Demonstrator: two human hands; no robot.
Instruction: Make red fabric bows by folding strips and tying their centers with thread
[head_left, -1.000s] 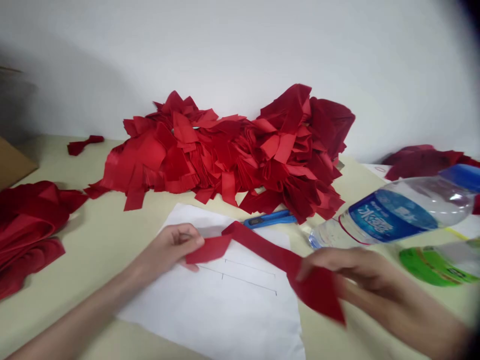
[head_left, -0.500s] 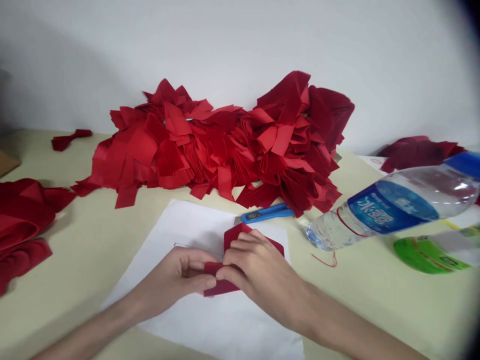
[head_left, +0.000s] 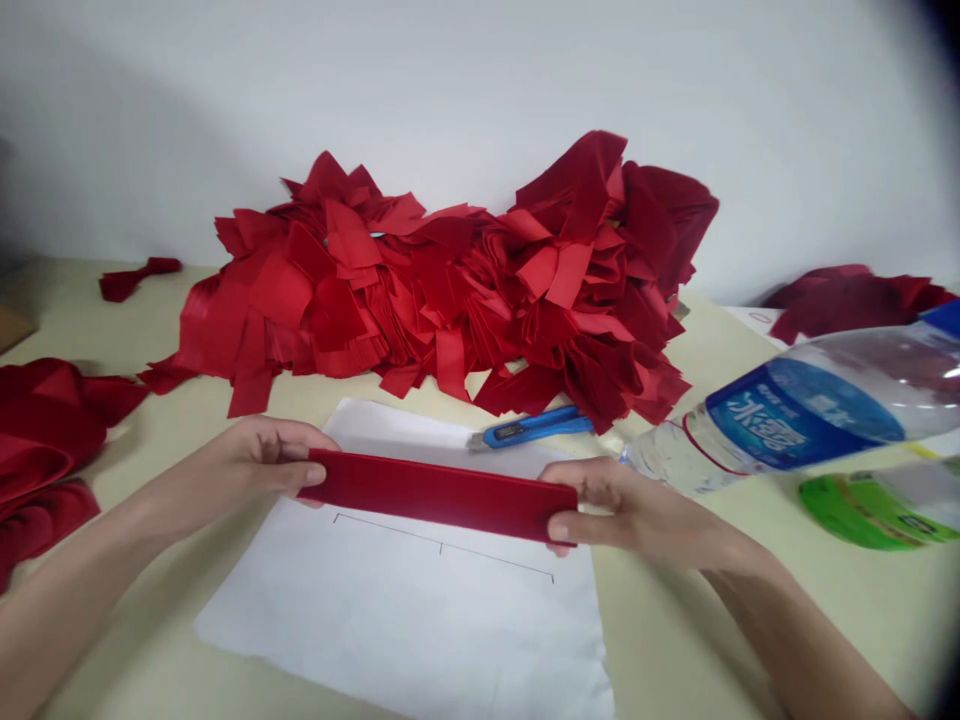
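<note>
A flat red ribbon strip (head_left: 442,497) is stretched lengthwise between my two hands. My left hand (head_left: 274,462) pinches its left end with thumb on top. Its right end is gripped by my right hand (head_left: 600,505) in the same way. Just beneath lies a white paper sheet (head_left: 420,630), marked with a thin ruled line with end ticks and a middle tick. Beyond the strip, a blue utility knife (head_left: 534,428) rests across the sheet's far edge, its blade end pointing left.
A big heap of red ribbon pieces (head_left: 420,300) lies along the wall. More red ribbon (head_left: 45,420) sits at the left, and a darker red pile (head_left: 855,297) at the back right. A clear water bottle (head_left: 810,410) and a green-labelled bottle (head_left: 862,510) stand at the right.
My hands have moved apart, left and right. The red piece, earlier bent between close fingers, is now drawn out straight, and the line on the paper shows.
</note>
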